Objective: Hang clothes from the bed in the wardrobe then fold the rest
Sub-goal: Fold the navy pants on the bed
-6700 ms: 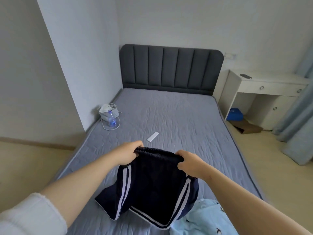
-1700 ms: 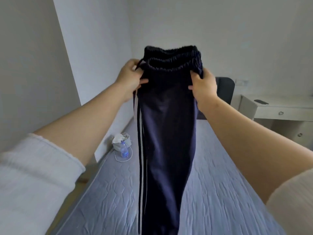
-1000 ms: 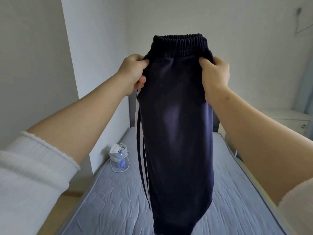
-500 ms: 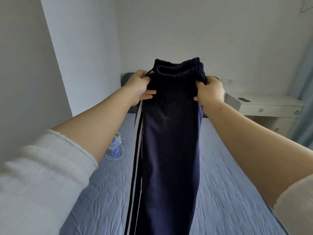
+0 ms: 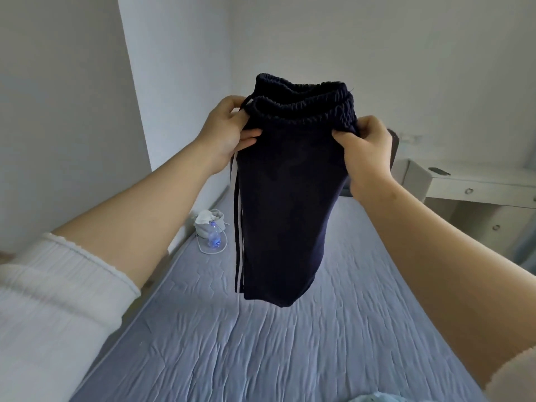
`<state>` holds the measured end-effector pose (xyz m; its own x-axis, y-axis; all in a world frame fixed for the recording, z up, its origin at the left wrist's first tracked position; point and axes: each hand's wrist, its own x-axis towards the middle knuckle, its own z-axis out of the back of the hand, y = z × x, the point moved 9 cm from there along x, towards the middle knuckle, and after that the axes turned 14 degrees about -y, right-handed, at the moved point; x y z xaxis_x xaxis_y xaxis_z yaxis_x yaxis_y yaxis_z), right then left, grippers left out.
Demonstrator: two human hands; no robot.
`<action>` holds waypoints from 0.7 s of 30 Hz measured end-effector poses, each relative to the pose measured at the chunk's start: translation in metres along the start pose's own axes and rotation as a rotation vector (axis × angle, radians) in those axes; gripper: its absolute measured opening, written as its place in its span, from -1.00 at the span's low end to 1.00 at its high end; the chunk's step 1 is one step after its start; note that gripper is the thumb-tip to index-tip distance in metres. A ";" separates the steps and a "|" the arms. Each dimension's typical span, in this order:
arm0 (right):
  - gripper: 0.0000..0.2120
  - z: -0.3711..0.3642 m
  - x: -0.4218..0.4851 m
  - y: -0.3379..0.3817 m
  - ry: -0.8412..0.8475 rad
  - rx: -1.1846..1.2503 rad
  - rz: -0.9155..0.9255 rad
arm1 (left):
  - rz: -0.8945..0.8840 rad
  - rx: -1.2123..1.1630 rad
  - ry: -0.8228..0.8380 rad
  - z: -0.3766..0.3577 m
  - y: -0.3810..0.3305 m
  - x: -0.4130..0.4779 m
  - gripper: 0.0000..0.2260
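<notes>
Navy trousers (image 5: 285, 204) with white side stripes hang in the air above the grey-blue bed (image 5: 290, 343). My left hand (image 5: 229, 132) grips the left end of the elastic waistband and my right hand (image 5: 367, 152) grips the right end, both at chest height. The hanging part ends above the mattress without touching it; the legs look folded or bunched. A corner of a light blue garment (image 5: 374, 397) shows at the bottom edge.
A white pouch with a plastic bottle (image 5: 211, 227) and a cord lie at the bed's left edge by the wall. A white desk with drawers (image 5: 475, 192) stands on the right beside the dark headboard (image 5: 393, 149).
The trousers were lifted off the bed and held up by the waistband. In the last half second their lower end has come up clear of the mattress and hangs shorter.
</notes>
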<state>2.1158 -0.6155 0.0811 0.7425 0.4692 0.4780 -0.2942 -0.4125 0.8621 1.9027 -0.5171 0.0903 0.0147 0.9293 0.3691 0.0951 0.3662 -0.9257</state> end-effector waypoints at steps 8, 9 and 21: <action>-0.81 0.061 -0.112 -0.063 0.131 -0.082 -0.270 | 0.084 0.195 -0.172 0.049 0.067 -0.130 -0.93; -0.81 0.070 -0.128 -0.074 0.141 -0.102 -0.307 | 0.114 0.199 -0.174 0.054 0.083 -0.149 -0.92; -0.80 0.149 -0.289 -0.215 0.162 -0.271 -0.704 | 0.476 0.320 -0.118 0.092 0.253 -0.292 -0.85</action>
<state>2.0537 -0.7789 -0.2672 0.7184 0.6671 -0.1975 0.0619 0.2215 0.9732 1.8308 -0.6910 -0.2593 -0.1308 0.9875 -0.0884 -0.2000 -0.1137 -0.9732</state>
